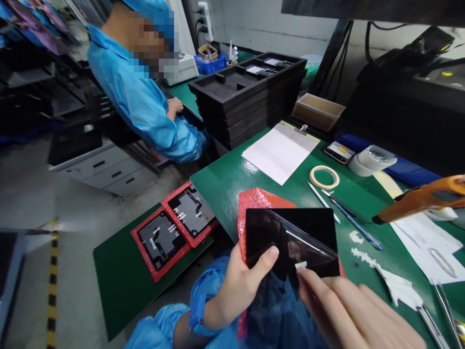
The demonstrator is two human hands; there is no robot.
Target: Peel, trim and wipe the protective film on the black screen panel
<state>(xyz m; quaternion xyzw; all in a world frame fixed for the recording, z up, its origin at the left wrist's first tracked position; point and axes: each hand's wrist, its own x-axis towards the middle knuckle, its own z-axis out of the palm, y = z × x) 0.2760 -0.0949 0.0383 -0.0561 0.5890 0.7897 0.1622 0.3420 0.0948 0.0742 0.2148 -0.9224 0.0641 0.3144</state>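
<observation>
A black glossy panel (263, 232) is tilted over the front edge of the green table, with a red bubble-wrap sheet (254, 198) behind it. My left hand (241, 278) grips the panel's left side, thumb on its face. The fingertips of my right hand (345, 305) pinch a small white tab (301, 265) near the panel's middle. Attached to that tab is a clear film (308, 245), lifted and creased diagonally across the panel. The panel's lower part shows bluish reflections, and its lower right is hidden behind my right hand.
Two panels (160, 240) in red wrap lie on a lower green board at left. A clipboard (281, 150), tape roll (324, 177), pens, torn white scraps and an orange tool (425, 196) are on the table. Stacked black trays (247, 97) stand behind; a person in blue (141, 106) sits back left.
</observation>
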